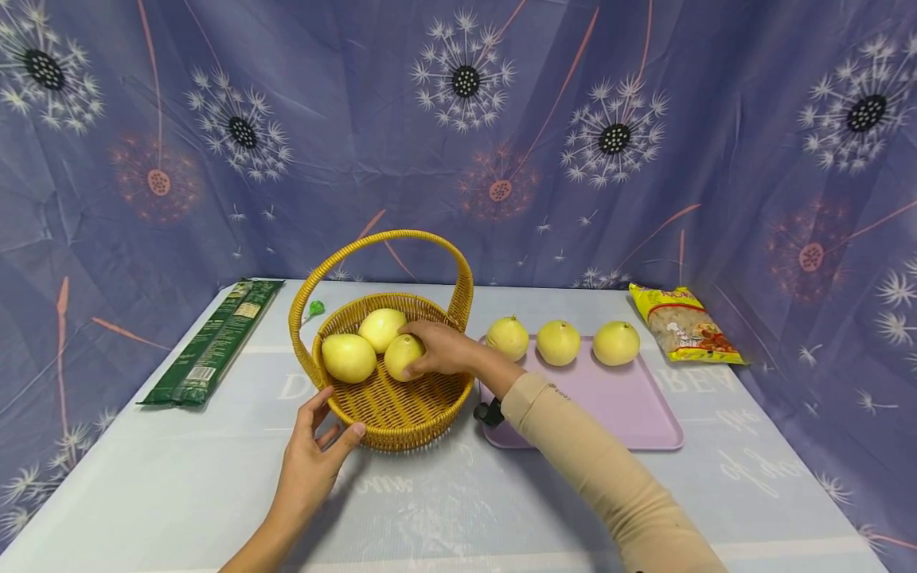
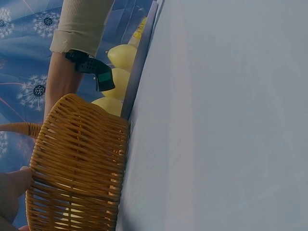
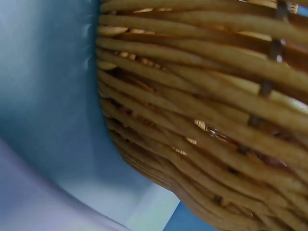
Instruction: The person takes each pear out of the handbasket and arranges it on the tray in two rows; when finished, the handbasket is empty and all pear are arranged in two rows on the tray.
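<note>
Handling a fruit inside the basket

Pinching with thumb and fingers, the right hand [image 1: 442, 348] has hold of one yellow fruit [image 1: 403, 356] low in the basket [image 1: 408, 436]. The held fruit sits close beside two others, one at the left [image 1: 349, 358] and one behind [image 1: 383, 329]. Whether it rests fully on the woven floor I cannot tell. The right wrist view shows only the basket's outer weave, so the fingertips are hidden there.

The left hand [image 1: 315, 455] has its thumb and forefinger spread apart against the near left rim, and seems to steady the basket. The tall handle arches over the far side, behind the right hand.

Just right of the basket lies a pink tray [image 1: 630, 406], with three more fruits [image 1: 559, 343] in a row toward its far edge. Farther out, a green packet [image 1: 215, 342] lies at the left of the table and a yellow bag [image 1: 685, 325] at the far right.

The step in hand looks like placing or taking this one fruit; a single moment does not settle which. If placing, the next move calls for loosening the fingers gently without rolling the neighbours; if taking, for a firmer grip and a lift clear of the rim.
</note>
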### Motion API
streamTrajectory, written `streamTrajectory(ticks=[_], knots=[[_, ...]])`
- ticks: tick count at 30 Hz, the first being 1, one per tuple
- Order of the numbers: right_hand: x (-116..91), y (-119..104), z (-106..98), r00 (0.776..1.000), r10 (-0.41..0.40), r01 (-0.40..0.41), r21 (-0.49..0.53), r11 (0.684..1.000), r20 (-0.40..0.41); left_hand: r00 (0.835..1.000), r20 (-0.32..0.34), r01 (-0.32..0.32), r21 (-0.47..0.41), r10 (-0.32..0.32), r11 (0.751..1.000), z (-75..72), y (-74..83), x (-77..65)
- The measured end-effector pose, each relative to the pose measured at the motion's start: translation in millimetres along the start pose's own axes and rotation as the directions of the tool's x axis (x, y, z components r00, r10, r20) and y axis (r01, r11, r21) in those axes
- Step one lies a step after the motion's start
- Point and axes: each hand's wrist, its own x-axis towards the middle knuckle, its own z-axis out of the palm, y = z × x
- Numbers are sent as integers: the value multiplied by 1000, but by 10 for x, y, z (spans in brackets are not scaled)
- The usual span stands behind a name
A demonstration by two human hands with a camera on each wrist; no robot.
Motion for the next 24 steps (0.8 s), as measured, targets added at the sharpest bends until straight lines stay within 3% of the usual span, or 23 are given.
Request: streamTrajectory(ticks=[12, 24], knots=[[7, -59, 83, 996, -43, 38, 64, 997, 79, 1000, -13, -14, -7, 14, 1000, 2, -6, -1], [-13, -58, 73, 997, -53, 52, 23, 998, 54, 1000, -11, -13, -9, 13, 1000, 4, -5, 2]])
